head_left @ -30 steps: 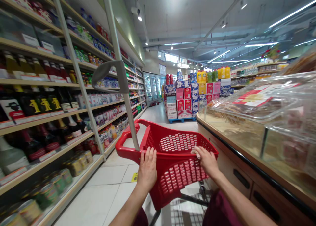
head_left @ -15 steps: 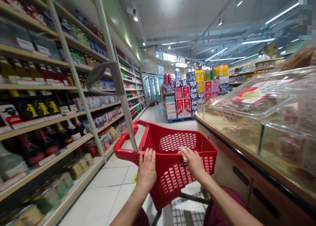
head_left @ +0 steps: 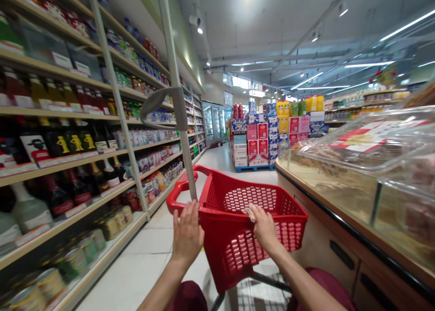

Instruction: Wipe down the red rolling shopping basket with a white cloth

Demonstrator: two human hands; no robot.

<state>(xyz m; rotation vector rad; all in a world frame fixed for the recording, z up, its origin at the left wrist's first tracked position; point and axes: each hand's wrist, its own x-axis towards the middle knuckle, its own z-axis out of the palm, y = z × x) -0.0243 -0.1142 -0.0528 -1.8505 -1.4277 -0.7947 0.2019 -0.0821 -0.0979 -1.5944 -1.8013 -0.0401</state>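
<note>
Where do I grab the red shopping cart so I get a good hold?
Probably by the red handle at the left end of the shopping cart, coming from the side of the shelves. It sticks out as a loop with an open gap inside, so there should be room to wrap around the bar. Mind the grey pole rising close by.

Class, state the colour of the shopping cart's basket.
The basket is red, seen best in the head view.

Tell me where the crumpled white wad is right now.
In the head view, below and slightly right of centre, the crumpled white wad is in the person's right hand, at the near rim of the red cart basket.
</note>
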